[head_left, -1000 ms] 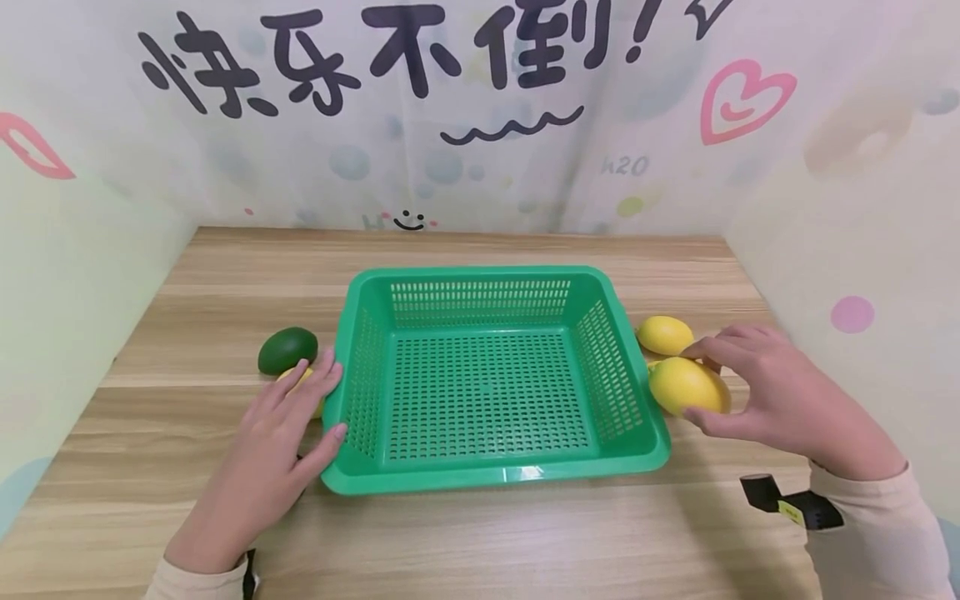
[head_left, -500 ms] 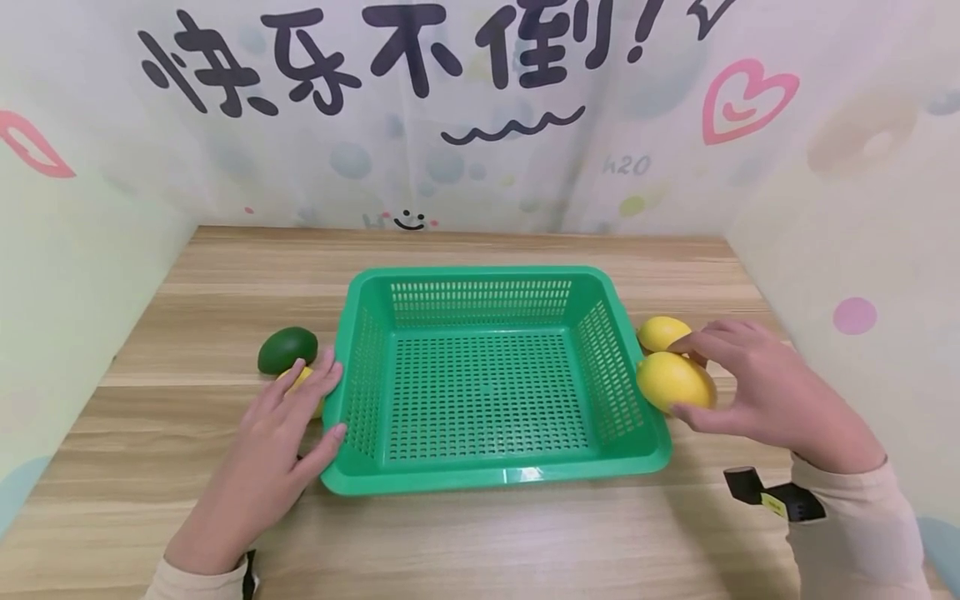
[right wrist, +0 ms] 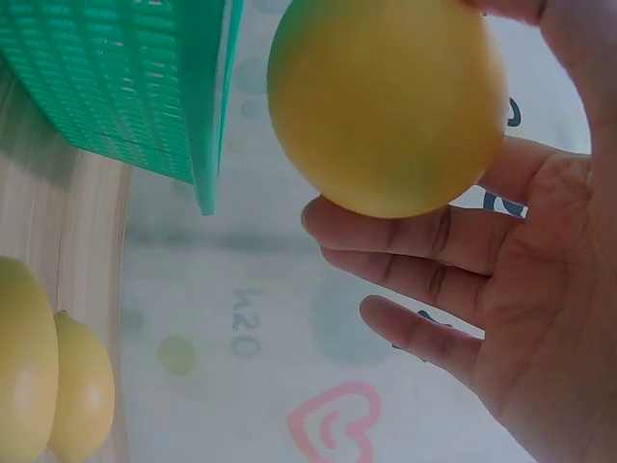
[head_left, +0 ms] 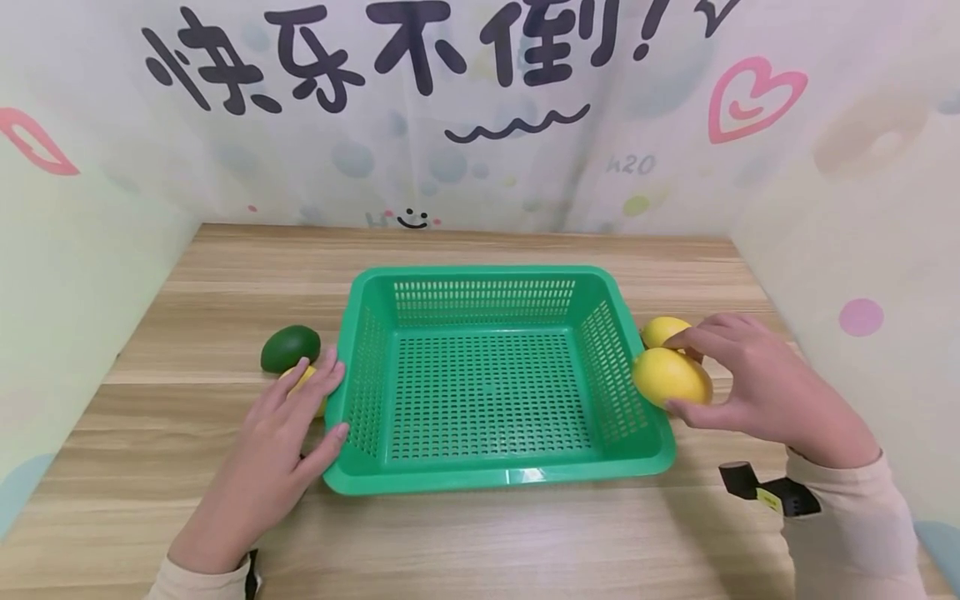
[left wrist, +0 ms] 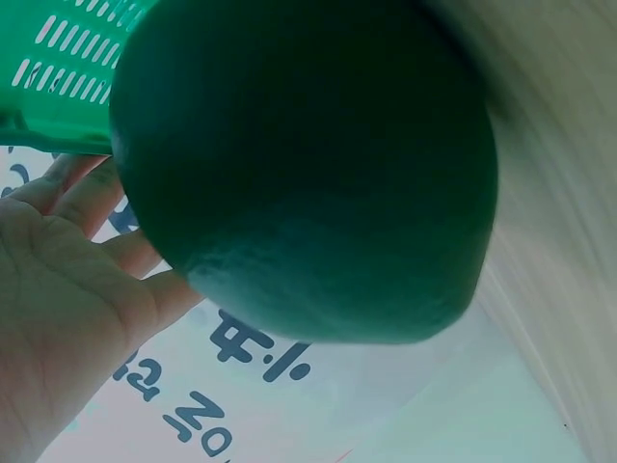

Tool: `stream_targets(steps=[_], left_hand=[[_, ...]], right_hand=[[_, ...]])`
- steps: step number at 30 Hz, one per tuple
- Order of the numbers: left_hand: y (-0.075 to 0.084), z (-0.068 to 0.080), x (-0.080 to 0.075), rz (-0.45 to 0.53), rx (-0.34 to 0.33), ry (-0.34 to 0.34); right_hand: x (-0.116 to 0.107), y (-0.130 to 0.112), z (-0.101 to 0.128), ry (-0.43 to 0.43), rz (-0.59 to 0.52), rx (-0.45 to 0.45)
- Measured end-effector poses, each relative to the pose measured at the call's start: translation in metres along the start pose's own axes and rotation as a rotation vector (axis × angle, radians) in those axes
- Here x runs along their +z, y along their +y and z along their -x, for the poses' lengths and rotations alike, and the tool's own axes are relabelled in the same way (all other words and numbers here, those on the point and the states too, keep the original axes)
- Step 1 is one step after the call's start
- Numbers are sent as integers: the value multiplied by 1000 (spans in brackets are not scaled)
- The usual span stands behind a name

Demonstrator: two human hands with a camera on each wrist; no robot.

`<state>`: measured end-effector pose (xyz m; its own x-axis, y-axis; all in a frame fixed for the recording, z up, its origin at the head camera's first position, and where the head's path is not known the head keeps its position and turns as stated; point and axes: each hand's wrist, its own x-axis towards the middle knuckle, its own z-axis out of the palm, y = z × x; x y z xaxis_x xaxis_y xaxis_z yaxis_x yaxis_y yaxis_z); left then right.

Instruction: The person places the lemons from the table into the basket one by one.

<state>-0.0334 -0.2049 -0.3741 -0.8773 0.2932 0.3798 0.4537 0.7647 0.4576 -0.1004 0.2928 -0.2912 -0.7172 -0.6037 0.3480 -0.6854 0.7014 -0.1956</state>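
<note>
A green plastic basket (head_left: 491,392) with perforated walls stands in the middle of the table in the head view. My left hand (head_left: 273,450) rests its extended fingers against the basket's left rim. Between thumb and fingers, my right hand (head_left: 750,387) holds a lemon (head_left: 672,377) that overlaps the basket's right rim. The right wrist view shows the same lemon (right wrist: 390,106) raised beside the basket wall. Filling much of the left wrist view is a smooth dark green fruit (left wrist: 308,183), in front of the left palm.
Left of the basket lie a dark green fruit (head_left: 291,348) and a yellow fruit (head_left: 303,379), partly covered by my left fingers. Another lemon (head_left: 664,330) lies by the basket's right side. Two yellow fruits show in the right wrist view, one a lemon (right wrist: 83,391). A printed curtain (head_left: 480,167) hangs behind.
My right hand has moved left with the lemon, bringing it from beside the basket to its right rim. The left hand stays on the left rim.
</note>
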Motion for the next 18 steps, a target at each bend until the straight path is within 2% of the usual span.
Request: stream_targets(steps=[9,18], left_hand=[[0,1,0,-2,-1,3],[3,0,-2,-26,-18,-7]], right_hand=[[0,1,-5,0,-15,-14],[0,4,1,11,13,18]])
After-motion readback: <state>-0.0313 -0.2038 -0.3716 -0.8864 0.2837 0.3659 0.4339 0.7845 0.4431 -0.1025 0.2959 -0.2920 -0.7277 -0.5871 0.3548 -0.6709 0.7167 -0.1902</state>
